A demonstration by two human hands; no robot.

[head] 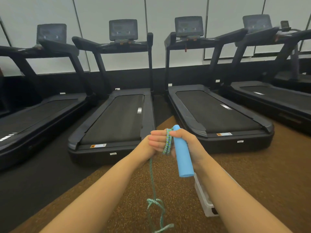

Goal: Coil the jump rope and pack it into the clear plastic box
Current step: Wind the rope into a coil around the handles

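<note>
My right hand (pixel 188 145) grips the jump rope's blue foam handle (pixel 182 157), which points up and away from me. Several turns of the green-and-blue braided rope (pixel 168 143) are looped over the fingers of my left hand (pixel 155 140), right beside the handle. My left fingers lie fairly straight with the loops around them. One strand of rope hangs down from my hands to a loose tangle (pixel 155 204) near the floor. The clear plastic box (pixel 204 197) sits on the floor below my right forearm, which hides part of it.
Several black treadmills (pixel 117 118) stand in a row just ahead, against a pale wall. I am over a brown speckled floor mat (pixel 277 165), with dark flooring to the left.
</note>
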